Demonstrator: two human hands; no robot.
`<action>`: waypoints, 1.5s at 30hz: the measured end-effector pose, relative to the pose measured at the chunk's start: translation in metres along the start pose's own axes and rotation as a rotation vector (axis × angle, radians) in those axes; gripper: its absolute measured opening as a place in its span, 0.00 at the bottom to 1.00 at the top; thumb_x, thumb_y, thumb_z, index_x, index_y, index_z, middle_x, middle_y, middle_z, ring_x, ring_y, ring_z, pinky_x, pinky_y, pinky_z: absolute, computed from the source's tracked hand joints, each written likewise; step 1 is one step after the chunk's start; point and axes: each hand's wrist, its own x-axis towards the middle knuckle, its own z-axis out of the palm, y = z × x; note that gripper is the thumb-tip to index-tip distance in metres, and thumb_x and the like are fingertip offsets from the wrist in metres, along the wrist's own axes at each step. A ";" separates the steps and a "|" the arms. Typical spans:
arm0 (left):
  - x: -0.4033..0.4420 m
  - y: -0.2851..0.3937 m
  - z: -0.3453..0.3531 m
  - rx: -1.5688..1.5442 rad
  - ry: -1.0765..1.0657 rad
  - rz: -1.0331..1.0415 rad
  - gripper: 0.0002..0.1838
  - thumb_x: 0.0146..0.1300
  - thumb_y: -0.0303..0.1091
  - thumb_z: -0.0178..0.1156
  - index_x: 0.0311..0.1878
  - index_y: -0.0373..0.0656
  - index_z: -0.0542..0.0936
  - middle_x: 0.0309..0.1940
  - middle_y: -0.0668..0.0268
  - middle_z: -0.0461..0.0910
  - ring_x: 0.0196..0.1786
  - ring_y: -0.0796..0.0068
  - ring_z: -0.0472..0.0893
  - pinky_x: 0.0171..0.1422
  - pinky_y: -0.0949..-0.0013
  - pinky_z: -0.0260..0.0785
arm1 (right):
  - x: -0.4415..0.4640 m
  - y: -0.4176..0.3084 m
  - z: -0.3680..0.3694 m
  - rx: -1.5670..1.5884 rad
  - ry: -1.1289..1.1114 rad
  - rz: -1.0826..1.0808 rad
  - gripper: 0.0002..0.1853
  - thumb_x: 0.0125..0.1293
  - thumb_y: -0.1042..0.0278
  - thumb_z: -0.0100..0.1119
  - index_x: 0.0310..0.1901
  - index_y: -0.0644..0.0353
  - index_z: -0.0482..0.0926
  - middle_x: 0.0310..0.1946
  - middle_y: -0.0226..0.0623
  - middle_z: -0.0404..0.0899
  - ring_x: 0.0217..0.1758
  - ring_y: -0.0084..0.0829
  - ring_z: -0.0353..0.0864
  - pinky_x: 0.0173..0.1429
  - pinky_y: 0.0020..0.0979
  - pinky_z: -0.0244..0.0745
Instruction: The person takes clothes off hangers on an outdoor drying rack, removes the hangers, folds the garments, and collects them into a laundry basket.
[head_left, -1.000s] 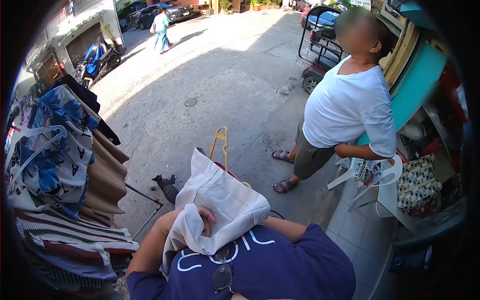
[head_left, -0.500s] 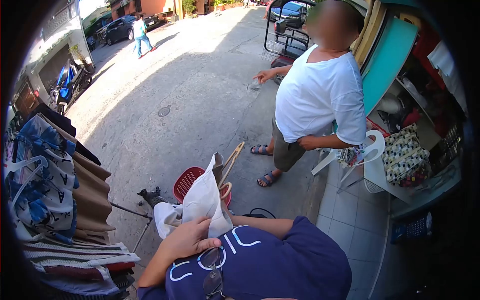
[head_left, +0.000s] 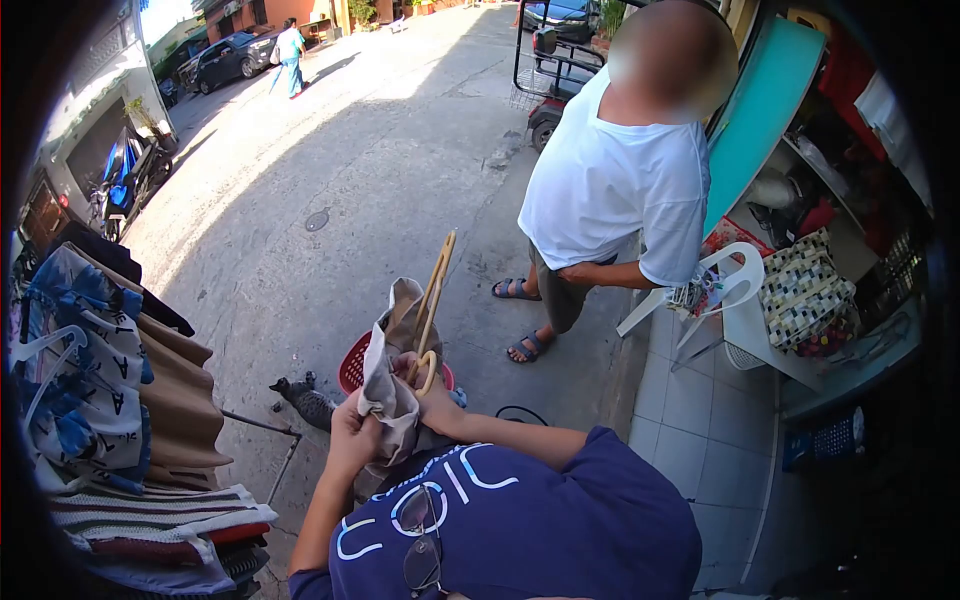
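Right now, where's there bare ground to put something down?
Try pavement between the round cover and the grey sandals, or tiles between the white chair and navy shirt. It's crowded around the left hand and right hand: cloth, hanger, red basket, cat.

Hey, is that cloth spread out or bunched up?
Bunched up: the cloth hangs in creased folds, gripped by the left hand.

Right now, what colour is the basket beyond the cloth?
The basket is red, showing best in the head view.
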 end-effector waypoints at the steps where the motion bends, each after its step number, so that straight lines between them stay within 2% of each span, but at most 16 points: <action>1: 0.003 0.010 -0.011 -0.082 0.137 -0.035 0.15 0.65 0.21 0.46 0.49 0.37 0.79 0.43 0.69 0.82 0.42 0.83 0.77 0.48 0.75 0.69 | 0.003 -0.010 -0.005 -0.180 -0.054 0.053 0.09 0.71 0.68 0.52 0.49 0.61 0.69 0.37 0.31 0.75 0.43 0.23 0.76 0.48 0.25 0.70; 4: 0.008 0.022 -0.059 -0.393 0.516 -0.096 0.13 0.66 0.27 0.47 0.49 0.39 0.77 0.41 0.65 0.81 0.40 0.77 0.80 0.44 0.74 0.72 | 0.014 -0.014 -0.017 0.117 -0.102 0.014 0.08 0.72 0.68 0.48 0.47 0.63 0.69 0.33 0.31 0.75 0.40 0.23 0.76 0.47 0.26 0.70; 8: -0.007 0.023 -0.115 -0.274 0.580 -0.001 0.17 0.67 0.26 0.49 0.59 0.41 0.73 0.52 0.61 0.76 0.54 0.75 0.75 0.59 0.71 0.67 | 0.034 -0.044 -0.059 -0.056 -0.195 -0.119 0.18 0.76 0.57 0.36 0.47 0.63 0.71 0.29 0.33 0.78 0.38 0.23 0.75 0.51 0.27 0.68; 10: 0.001 0.055 -0.088 -0.188 0.602 0.162 0.22 0.69 0.24 0.49 0.66 0.42 0.70 0.59 0.59 0.72 0.62 0.73 0.71 0.67 0.70 0.61 | 0.040 -0.063 -0.077 -0.120 -0.280 -0.061 0.23 0.77 0.53 0.29 0.47 0.62 0.72 0.29 0.34 0.79 0.38 0.24 0.75 0.54 0.28 0.67; 13: 0.006 0.057 -0.074 0.113 0.730 0.330 0.29 0.69 0.19 0.44 0.73 0.44 0.62 0.68 0.59 0.65 0.63 0.73 0.69 0.70 0.70 0.58 | 0.047 -0.074 -0.087 -0.140 -0.346 -0.085 0.24 0.77 0.53 0.29 0.47 0.62 0.74 0.28 0.33 0.78 0.38 0.24 0.75 0.53 0.27 0.67; 14: 0.003 0.053 -0.073 0.167 0.686 0.308 0.26 0.68 0.18 0.45 0.69 0.42 0.68 0.65 0.61 0.71 0.60 0.75 0.73 0.66 0.72 0.62 | 0.048 -0.075 -0.085 -0.141 -0.352 -0.101 0.25 0.77 0.51 0.27 0.47 0.62 0.74 0.27 0.32 0.78 0.39 0.23 0.75 0.53 0.27 0.67; 17: -0.003 0.031 -0.065 0.096 0.378 0.023 0.11 0.68 0.28 0.56 0.48 0.39 0.85 0.44 0.65 0.78 0.46 0.78 0.75 0.55 0.74 0.65 | 0.048 -0.078 -0.073 -0.148 -0.339 -0.140 0.25 0.77 0.50 0.30 0.46 0.61 0.75 0.27 0.31 0.77 0.37 0.23 0.75 0.50 0.27 0.68; 21: 0.003 0.022 -0.010 0.485 0.251 0.181 0.22 0.54 0.43 0.72 0.49 0.41 0.84 0.41 0.56 0.74 0.46 0.63 0.76 0.52 0.66 0.68 | 0.037 -0.071 -0.038 -0.189 -0.309 -0.127 0.19 0.76 0.55 0.41 0.41 0.62 0.76 0.25 0.34 0.76 0.31 0.27 0.76 0.40 0.31 0.71; 23: 0.001 0.026 0.014 0.590 0.230 0.078 0.24 0.52 0.43 0.73 0.49 0.40 0.83 0.40 0.54 0.74 0.47 0.59 0.76 0.51 0.62 0.70 | 0.030 -0.062 -0.025 -0.273 -0.341 -0.195 0.15 0.74 0.58 0.47 0.41 0.63 0.76 0.26 0.41 0.77 0.31 0.36 0.78 0.38 0.33 0.71; 24: 0.001 0.019 0.019 0.612 0.224 0.096 0.24 0.51 0.43 0.73 0.49 0.40 0.83 0.41 0.53 0.75 0.47 0.58 0.76 0.51 0.61 0.71 | 0.027 -0.066 -0.021 -0.291 -0.401 -0.235 0.15 0.75 0.56 0.46 0.45 0.60 0.76 0.25 0.36 0.76 0.29 0.29 0.77 0.37 0.32 0.72; 27: 0.000 -0.002 0.029 0.646 0.256 0.244 0.22 0.49 0.39 0.73 0.47 0.39 0.82 0.46 0.49 0.78 0.49 0.51 0.76 0.53 0.57 0.71 | 0.012 -0.063 -0.016 -0.344 -0.390 -0.319 0.17 0.74 0.56 0.50 0.42 0.65 0.76 0.34 0.44 0.77 0.38 0.42 0.79 0.43 0.33 0.72; 32: -0.012 -0.017 0.031 0.538 0.255 0.182 0.15 0.55 0.31 0.67 0.46 0.37 0.82 0.44 0.50 0.80 0.51 0.53 0.77 0.54 0.58 0.71 | 0.009 -0.053 -0.022 -0.451 -0.433 -0.341 0.18 0.70 0.55 0.56 0.42 0.66 0.77 0.33 0.44 0.77 0.39 0.44 0.79 0.46 0.37 0.73; 35: -0.011 -0.033 0.026 0.391 0.269 0.122 0.07 0.61 0.25 0.61 0.42 0.35 0.82 0.40 0.56 0.80 0.48 0.63 0.77 0.52 0.64 0.68 | 0.008 -0.050 -0.024 -0.457 -0.409 -0.430 0.20 0.64 0.54 0.64 0.44 0.65 0.79 0.35 0.43 0.76 0.40 0.44 0.79 0.47 0.37 0.73; 36: -0.009 -0.019 0.031 0.465 0.341 0.239 0.06 0.66 0.27 0.56 0.38 0.34 0.80 0.35 0.60 0.78 0.43 0.68 0.76 0.47 0.66 0.67 | 0.007 -0.051 -0.026 -0.470 -0.391 -0.423 0.21 0.61 0.54 0.66 0.46 0.64 0.79 0.36 0.43 0.76 0.40 0.43 0.79 0.47 0.36 0.73; 42: -0.003 -0.031 -0.009 0.498 0.425 0.160 0.13 0.71 0.33 0.52 0.30 0.36 0.76 0.30 0.65 0.73 0.34 0.76 0.70 0.41 0.71 0.62 | 0.006 -0.070 -0.055 -0.523 -0.311 -0.102 0.23 0.52 0.63 0.73 0.48 0.63 0.77 0.42 0.43 0.75 0.43 0.42 0.79 0.49 0.35 0.73; 45: -0.002 -0.036 -0.021 0.492 0.455 0.150 0.13 0.72 0.33 0.51 0.32 0.36 0.75 0.30 0.67 0.71 0.34 0.79 0.69 0.40 0.74 0.61 | 0.015 -0.061 -0.075 -0.612 -0.246 -0.217 0.20 0.51 0.68 0.72 0.45 0.64 0.78 0.42 0.48 0.77 0.47 0.49 0.78 0.53 0.39 0.73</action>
